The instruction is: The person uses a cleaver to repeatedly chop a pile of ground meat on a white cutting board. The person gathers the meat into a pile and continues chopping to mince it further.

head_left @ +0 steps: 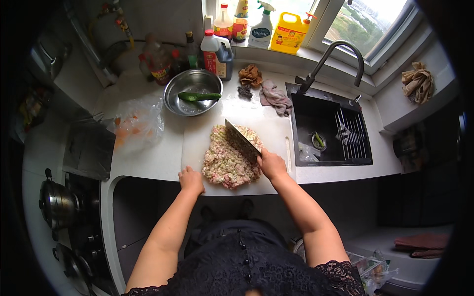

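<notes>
A broad pile of pinkish minced meat mixed with pale green bits (224,160) lies on a white cutting board (192,133). My right hand (272,164) is closed round the handle of a cleaver (242,139). Its dark, wide blade slants across the upper right of the mince, edge down in it; how deep it goes is hidden. To the left of the pile, my left hand (191,180) rests on the board's near left part by the counter edge, fingers stretched out and holding nothing.
Behind the board stands a steel bowl (170,106) with a cucumber (199,96). A plastic bag (140,123) lies to the left. Rags (275,97), a black sink (308,128) and its tap (340,45) are at the right. Bottles (216,52) line the back; pots (57,202) stand far left.
</notes>
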Demonstrator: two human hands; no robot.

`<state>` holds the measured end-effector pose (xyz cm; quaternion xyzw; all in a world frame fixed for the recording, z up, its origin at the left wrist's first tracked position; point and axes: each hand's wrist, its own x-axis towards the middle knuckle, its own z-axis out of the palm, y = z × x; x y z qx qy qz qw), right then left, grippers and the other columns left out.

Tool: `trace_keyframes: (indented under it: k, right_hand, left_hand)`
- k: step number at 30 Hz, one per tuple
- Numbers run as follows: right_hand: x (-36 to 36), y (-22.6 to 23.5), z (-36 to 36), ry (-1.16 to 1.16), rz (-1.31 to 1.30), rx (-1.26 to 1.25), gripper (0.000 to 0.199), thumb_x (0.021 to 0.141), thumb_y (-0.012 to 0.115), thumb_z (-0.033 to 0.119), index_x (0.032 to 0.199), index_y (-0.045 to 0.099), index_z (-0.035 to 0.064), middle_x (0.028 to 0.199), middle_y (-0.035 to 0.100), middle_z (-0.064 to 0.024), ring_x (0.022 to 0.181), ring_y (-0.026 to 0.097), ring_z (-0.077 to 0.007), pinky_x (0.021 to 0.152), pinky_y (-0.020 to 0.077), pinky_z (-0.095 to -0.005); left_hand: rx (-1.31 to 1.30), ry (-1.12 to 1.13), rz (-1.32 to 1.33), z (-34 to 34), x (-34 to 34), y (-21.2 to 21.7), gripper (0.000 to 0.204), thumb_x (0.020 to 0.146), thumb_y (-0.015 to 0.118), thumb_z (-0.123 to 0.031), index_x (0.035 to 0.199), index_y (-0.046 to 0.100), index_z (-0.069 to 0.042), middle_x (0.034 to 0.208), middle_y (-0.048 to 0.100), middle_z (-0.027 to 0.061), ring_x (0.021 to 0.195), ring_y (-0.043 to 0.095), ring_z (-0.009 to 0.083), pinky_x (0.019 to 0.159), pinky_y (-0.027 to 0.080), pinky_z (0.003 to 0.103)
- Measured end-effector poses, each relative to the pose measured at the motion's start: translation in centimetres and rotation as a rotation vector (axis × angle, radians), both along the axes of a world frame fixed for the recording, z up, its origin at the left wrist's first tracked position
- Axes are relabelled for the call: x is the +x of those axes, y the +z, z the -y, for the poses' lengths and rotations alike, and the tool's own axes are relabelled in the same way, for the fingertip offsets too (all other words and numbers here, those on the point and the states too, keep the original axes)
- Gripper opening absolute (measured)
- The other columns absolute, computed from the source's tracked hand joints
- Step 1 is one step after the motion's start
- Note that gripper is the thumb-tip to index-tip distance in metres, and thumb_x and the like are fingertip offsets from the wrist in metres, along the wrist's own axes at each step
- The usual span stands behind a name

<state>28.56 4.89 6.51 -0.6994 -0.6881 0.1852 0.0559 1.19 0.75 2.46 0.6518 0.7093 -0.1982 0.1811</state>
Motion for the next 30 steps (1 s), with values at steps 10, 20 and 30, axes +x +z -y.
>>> trace_keyframes:
  k: [10,20,30]
  right_hand:
    - [5.7,0.7,-4.7,-0.063,-0.048,0.050,0.032,0.086,0.050,0.038,0.093,0.057,0.0072,0.086,0.064,-0.0213,0.085,0.061,-0.0387,0.075,0.0472,-0.0487]
    - [5.8,-2.3,-7.6,0.193,-0.033,-0.069,0.028,0.085,0.049,0.034,0.097,0.056,0.0085,0.086,0.064,-0.0204,0.081,0.061,-0.0409,0.074,0.0482,-0.0491]
    - [1.9,-0.6,-2.3,0.442,0.115,0.121,0.009,0.083,0.047,0.012,0.088,0.050,0.0065,0.075,0.063,-0.0169,0.068,0.063,-0.0364,0.060,0.0502,-0.0469]
  left_hand:
    - [0.008,0.047,-0.009,-0.1,0.4,0.1,0.074,0.058,0.085,-0.032,0.118,0.058,0.000,0.142,0.035,0.0198,0.129,0.037,0.0323,0.106,0.030,0.045]
    - [0.031,0.075,-0.025,0.2,0.6,-0.4,0.080,0.053,0.087,-0.033,0.119,0.056,0.001,0.138,0.040,0.0167,0.127,0.039,0.0287,0.105,0.032,0.046]
    - [0.021,0.069,-0.017,0.3,0.2,-0.5,0.081,0.056,0.086,-0.032,0.122,0.054,0.001,0.143,0.033,0.0180,0.132,0.034,0.0311,0.108,0.027,0.045]
